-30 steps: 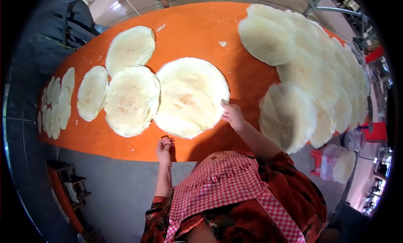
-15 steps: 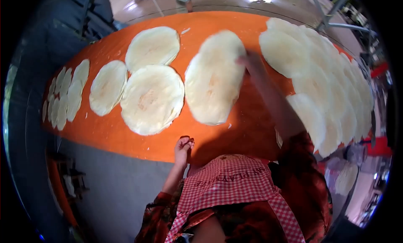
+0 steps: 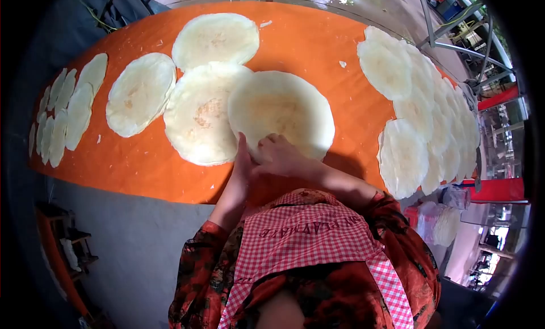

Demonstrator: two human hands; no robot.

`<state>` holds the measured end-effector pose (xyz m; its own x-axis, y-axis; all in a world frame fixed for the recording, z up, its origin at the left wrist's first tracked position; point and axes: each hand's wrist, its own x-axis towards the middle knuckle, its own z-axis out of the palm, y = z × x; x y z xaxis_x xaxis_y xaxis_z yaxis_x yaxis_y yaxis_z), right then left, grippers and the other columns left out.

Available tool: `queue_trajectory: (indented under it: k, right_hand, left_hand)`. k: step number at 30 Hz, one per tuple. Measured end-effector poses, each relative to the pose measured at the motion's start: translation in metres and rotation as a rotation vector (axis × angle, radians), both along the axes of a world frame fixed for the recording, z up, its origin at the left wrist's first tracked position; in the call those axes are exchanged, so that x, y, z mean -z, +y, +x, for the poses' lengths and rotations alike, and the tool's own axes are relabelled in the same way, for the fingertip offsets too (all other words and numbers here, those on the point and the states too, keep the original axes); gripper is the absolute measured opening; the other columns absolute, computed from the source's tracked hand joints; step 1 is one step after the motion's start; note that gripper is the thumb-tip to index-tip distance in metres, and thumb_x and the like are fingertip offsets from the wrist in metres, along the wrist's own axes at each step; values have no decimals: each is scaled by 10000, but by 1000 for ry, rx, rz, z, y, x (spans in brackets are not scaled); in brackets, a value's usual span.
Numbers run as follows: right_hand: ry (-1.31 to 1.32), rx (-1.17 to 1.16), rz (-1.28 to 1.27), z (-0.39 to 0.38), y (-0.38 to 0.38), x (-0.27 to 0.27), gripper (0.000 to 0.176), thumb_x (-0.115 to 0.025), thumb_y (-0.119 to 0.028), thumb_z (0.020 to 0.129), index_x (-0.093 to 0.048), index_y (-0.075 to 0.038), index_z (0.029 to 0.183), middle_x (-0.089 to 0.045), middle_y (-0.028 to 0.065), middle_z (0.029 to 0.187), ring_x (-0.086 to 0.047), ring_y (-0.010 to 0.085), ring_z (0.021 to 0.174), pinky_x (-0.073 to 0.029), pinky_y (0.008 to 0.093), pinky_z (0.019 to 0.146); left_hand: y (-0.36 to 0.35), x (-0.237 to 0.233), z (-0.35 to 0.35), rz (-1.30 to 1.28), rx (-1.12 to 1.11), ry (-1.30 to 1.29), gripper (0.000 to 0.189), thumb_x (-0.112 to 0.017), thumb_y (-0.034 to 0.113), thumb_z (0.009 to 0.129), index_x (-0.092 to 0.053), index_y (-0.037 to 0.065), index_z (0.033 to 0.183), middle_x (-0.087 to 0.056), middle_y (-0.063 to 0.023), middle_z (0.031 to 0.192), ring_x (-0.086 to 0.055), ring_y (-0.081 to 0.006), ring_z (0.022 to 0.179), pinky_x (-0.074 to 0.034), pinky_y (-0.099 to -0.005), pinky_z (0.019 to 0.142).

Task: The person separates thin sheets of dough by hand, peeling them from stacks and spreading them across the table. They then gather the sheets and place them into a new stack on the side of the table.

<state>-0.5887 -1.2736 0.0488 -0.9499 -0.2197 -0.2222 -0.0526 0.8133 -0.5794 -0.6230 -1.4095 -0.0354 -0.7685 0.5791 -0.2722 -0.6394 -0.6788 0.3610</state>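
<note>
A round pale flatbread (image 3: 295,105) lies in front of me, its left edge over another flatbread (image 3: 196,122). At its near edge, my left hand (image 3: 244,158) touches the rim, fingers pointing away from me and partly hidden. Beside it on the right, my right hand (image 3: 280,154) rests at the same edge with its fingers curled down; what they grip, if anything, is hidden. The two hands meet at the wrist and palm. Another flatbread (image 3: 216,38) lies behind, and one more (image 3: 141,95) is to the left.
Smaller-looking flatbreads (image 3: 79,116) lie at the far left of the orange table (image 3: 306,34). Many overlapping flatbreads (image 3: 403,158) cover its right end. Metal bars (image 3: 454,47) stand beyond the right corner. A clear plastic bag (image 3: 445,224) is below the right end.
My right hand has come back from the far right to the near edge of the front flatbread. My left hand has moved up to it. That flatbread now overlaps its left neighbour.
</note>
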Motion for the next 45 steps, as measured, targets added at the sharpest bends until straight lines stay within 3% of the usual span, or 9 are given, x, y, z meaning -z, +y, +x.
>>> queue_trajectory:
  k: [3, 6, 8, 12, 19, 23, 39, 40, 45]
  right_hand:
    - [244, 164, -9, -11, -4, 38, 464, -640, -370, 743, -594, -6, 1027, -555, 188, 1094, -461, 378, 1129, -396, 464, 948]
    - [544, -212, 297, -20, 6, 49, 394, -616, -318, 768, -612, -28, 1034, -580, 177, 1066, -509, 374, 1074, -409, 425, 939]
    - [336, -301, 489, -25, 12, 47, 388, -617, -283, 782, -594, -28, 1074, -594, 179, 1053, -544, 365, 1023, -433, 404, 906]
    - [292, 208, -40, -12, 4, 0, 443, -653, -243, 791, -543, -13, 1154, -606, 186, 1047, -585, 333, 945, -472, 366, 838]
    - [-15, 336, -406, -16, 29, -9, 545, -661, -305, 825, -488, 12, 1234, -547, 171, 1190, -563, 280, 1058, -437, 341, 915]
    - [-40, 390, -605, -14, 40, 1, 481, -638, -278, 858, -500, -7, 1231, -585, 130, 1109, -554, 214, 1033, -434, 320, 899]
    - [-7, 617, -616, -5, 54, 10, 327, -402, -173, 924, -581, 38, 1098, -631, 117, 840, -576, 165, 774, -472, 296, 742]
    - [1, 607, -605, -4, 56, 14, 331, -400, -175, 924, -578, 37, 1105, -632, 120, 846, -577, 166, 775, -471, 295, 744]
    - [-15, 610, -633, -3, 56, 14, 333, -415, -193, 930, -563, 27, 1131, -638, 137, 872, -585, 177, 797, -468, 303, 760]
  left_hand:
    - [1, -10, 0, 55, 54, -45, 684, -245, 591, 944, -288, 75, 1390, -415, -128, 1344, -434, -285, 1224, -377, -429, 1017]
    - [4, -15, -2, 42, 92, -70, 690, -242, 594, 941, -266, 81, 1403, -399, -126, 1362, -412, -280, 1246, -352, -429, 1036]
    - [8, -15, -2, 96, 81, 1, 724, -277, 627, 919, -249, 103, 1418, -378, -118, 1389, -380, -280, 1276, -323, -434, 1055]
    - [19, -28, -1, 101, 101, 49, 654, -280, 574, 944, -268, 111, 1406, -383, -104, 1388, -380, -249, 1277, -308, -423, 1065]
    - [26, -59, -10, 125, 158, 82, 468, -307, 368, 989, -291, 83, 1360, -432, -91, 1313, -421, -211, 1237, -350, -410, 1033]
    - [38, -38, -9, 56, 176, 90, 463, -337, 348, 979, -286, 93, 1363, -434, -89, 1294, -437, -203, 1217, -386, -412, 994]
    - [41, -63, -16, -228, 242, 93, 622, -391, 438, 946, -153, 134, 1434, -298, -125, 1424, -380, -280, 1275, -375, -483, 967]
    - [40, -67, -16, -318, 216, 124, 668, -384, 479, 941, -187, 57, 1420, -389, -152, 1375, -458, -285, 1220, -420, -456, 944]
    - [39, -62, -22, -418, 212, 86, 574, -501, 304, 885, -291, 50, 1355, -473, -147, 1255, -534, -252, 1091, -485, -400, 830]
